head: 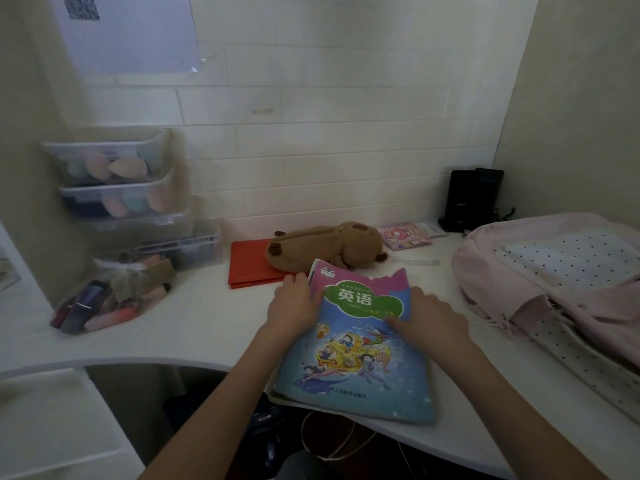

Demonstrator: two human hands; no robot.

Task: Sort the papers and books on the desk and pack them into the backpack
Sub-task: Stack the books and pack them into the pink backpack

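Two hands on the textbook (353, 344) at desk (194, 323) centre: left hand (294, 306) curled round its left edge, right hand (429, 317) pressing the cover, fingers straight. Nothing visibly packed yet. Pink backpack (554, 271) at 3 o'clock, contents hidden. Stacked clear bins (114, 181) at 10 o'clock holding pastel items.

One textbook (353, 344), one backpack (554, 271), one plush toy (325, 249), one red folder (249, 265), two hands.
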